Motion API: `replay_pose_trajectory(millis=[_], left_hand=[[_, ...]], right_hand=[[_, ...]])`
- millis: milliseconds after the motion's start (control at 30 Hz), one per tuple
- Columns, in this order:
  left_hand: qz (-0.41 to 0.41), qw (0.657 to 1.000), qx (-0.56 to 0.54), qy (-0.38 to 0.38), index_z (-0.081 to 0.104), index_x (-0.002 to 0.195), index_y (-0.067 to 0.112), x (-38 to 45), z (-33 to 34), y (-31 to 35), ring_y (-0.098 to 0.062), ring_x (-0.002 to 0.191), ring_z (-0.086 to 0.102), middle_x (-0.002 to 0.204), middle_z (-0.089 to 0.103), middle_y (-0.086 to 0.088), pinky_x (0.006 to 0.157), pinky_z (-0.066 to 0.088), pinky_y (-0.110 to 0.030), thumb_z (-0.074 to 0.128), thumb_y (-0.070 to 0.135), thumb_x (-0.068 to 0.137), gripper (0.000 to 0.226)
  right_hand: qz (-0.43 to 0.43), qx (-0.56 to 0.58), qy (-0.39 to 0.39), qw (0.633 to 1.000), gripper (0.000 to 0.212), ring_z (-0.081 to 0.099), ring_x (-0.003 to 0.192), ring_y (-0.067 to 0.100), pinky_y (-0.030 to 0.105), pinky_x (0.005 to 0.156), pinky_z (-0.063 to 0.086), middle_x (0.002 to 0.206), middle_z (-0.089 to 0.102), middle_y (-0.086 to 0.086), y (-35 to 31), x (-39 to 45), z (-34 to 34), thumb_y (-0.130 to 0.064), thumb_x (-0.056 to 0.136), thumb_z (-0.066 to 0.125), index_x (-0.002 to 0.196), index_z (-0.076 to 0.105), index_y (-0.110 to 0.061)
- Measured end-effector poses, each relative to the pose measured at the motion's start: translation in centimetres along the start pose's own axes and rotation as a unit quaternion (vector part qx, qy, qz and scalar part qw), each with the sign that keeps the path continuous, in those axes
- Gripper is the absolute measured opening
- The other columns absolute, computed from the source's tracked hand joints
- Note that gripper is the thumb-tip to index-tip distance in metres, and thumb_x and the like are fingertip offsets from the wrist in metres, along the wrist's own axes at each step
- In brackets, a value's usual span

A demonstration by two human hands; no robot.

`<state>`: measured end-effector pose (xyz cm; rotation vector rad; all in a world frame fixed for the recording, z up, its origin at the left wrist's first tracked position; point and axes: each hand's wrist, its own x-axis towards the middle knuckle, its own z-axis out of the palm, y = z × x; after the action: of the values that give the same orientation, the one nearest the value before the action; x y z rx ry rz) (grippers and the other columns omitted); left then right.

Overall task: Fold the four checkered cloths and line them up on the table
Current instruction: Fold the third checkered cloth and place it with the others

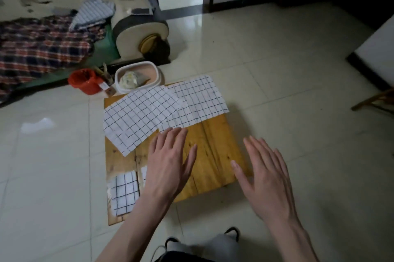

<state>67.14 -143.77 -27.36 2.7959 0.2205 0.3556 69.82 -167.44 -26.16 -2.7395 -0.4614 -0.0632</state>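
A low wooden table (215, 155) stands on the tiled floor. Two white checkered cloths lie spread flat at its far end: one on the left (138, 117), overlapping the edge of another on the right (198, 102). A small folded checkered cloth (124, 192) rests at the near left corner, and a strip of a second folded piece (144, 173) peeks out beside my wrist. My left hand (168, 163) hovers flat and open over the table's middle, fingertips close to the right cloth's near edge. My right hand (264, 176) is open over the table's near right corner, holding nothing.
Beyond the table stand a white tub (138, 76) with scraps and a red bucket (85, 80). A sewing machine base (138, 33) and piled plaid fabrics (40, 46) lie at the back left. A wooden stool edge (377, 99) shows at right. My shoes (232, 233) are below.
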Motion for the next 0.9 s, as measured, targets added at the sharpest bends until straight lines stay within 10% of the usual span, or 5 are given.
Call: replay_pose_trajectory(millis=[900], left_hand=[[0.087,0.996,0.0,0.006,0.058,0.143,0.014,16.7,8.2,28.8,-0.027,0.128,0.059,0.137,0.065,-0.007,0.111,0.047,-0.047,0.035,0.057,0.106,0.061]], right_hand=[[0.028,-0.031,0.067,0.997,0.075,0.029,0.155,0.014,0.034,0.128,0.014,0.165,0.04,-0.001,25.8,13.1,-14.7,-0.067,0.104,0.018,0.16,0.036,-0.02]])
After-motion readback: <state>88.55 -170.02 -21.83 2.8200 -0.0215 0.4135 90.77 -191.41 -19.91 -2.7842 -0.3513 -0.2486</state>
